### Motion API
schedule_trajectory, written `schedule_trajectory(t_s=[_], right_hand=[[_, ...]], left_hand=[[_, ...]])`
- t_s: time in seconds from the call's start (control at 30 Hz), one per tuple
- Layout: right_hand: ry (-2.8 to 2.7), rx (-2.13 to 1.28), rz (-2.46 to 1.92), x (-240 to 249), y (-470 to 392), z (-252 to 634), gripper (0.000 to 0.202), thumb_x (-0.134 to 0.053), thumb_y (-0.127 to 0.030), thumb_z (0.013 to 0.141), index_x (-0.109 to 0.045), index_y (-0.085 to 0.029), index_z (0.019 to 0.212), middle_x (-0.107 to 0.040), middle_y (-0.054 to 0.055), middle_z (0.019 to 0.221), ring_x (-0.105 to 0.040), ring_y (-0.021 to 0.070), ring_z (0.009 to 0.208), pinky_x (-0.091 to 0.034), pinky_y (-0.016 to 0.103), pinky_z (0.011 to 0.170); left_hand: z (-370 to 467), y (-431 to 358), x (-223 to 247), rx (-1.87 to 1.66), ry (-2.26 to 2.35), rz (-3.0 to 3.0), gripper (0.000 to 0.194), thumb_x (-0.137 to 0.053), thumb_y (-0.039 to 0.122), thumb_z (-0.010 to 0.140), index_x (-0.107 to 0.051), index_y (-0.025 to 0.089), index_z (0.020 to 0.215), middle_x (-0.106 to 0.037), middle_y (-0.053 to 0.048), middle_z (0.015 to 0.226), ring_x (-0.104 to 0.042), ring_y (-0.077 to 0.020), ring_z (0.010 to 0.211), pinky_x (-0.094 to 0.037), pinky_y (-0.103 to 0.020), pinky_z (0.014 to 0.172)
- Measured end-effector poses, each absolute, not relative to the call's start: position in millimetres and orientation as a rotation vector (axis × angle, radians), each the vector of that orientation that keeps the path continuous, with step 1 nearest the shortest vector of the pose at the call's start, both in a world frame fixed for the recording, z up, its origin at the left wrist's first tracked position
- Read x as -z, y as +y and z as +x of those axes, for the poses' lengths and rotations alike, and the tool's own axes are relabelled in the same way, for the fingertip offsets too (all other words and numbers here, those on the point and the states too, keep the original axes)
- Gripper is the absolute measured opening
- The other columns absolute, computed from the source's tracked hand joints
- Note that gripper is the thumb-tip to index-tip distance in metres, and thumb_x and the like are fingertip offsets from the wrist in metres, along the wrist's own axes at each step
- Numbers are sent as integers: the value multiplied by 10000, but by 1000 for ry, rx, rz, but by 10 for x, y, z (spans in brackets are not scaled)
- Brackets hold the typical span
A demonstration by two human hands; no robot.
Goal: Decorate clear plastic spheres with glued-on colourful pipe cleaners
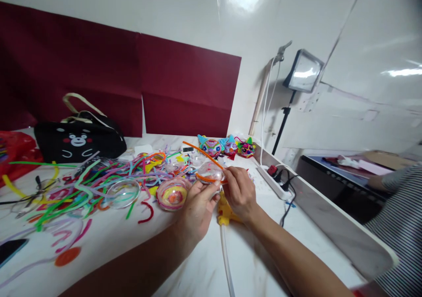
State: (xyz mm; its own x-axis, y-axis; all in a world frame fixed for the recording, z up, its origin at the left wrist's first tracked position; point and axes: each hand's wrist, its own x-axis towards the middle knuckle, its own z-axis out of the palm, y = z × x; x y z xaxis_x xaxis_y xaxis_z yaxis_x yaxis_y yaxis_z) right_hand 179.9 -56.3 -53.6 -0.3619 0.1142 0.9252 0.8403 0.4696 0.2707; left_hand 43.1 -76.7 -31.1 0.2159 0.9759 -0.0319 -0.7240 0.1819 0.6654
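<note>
My left hand [198, 211] is closed around the lower edge of a clear plastic dome [211, 169], thumb on top. An orange pipe cleaner [201, 150] bends around the dome's near rim, and its free end sticks up to the left. Its other part is pinched between the fingertips of my right hand [240, 193], close to the dome's right side. Beneath my hands lies a yellow glue gun [225, 212], partly hidden by the right hand. A round shell lined with rings of coloured pipe cleaner [172, 195] sits just left of my left hand.
Loose pipe cleaners [89, 187] spread over the left of the table, with another clear dome [123, 194] among them. Finished colourful animal heads [211, 147] stand at the back. A power strip [273, 182] lies right, beside a low partition [316, 218]. A person's striped sleeve [398, 218] shows beyond.
</note>
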Motion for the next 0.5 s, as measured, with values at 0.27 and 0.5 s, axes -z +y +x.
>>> schedule_trajectory(t_s=[0.27,0.5], right_hand=[[-1716,1050,-700,448,-655,1899,368,-531,-50,897,-551,-68,1263,-659,212,1028,-643,291,966,-573,402,724],[-1645,1091,-691,344,-694,2040,364,-508,-73,921,-543,-121,1280,-669,181,1003,-652,280,953,-584,414,709]], left_hand=[[461,-956,201,-1237,496,591,320,-872,155,547,-639,157,767,-678,-13,808,-608,-115,750,-445,-214,618],[323,-1026,213,-944,570,1005,119,-650,130,674,-634,171,784,-715,-51,782,-638,-147,645,-423,-217,491]])
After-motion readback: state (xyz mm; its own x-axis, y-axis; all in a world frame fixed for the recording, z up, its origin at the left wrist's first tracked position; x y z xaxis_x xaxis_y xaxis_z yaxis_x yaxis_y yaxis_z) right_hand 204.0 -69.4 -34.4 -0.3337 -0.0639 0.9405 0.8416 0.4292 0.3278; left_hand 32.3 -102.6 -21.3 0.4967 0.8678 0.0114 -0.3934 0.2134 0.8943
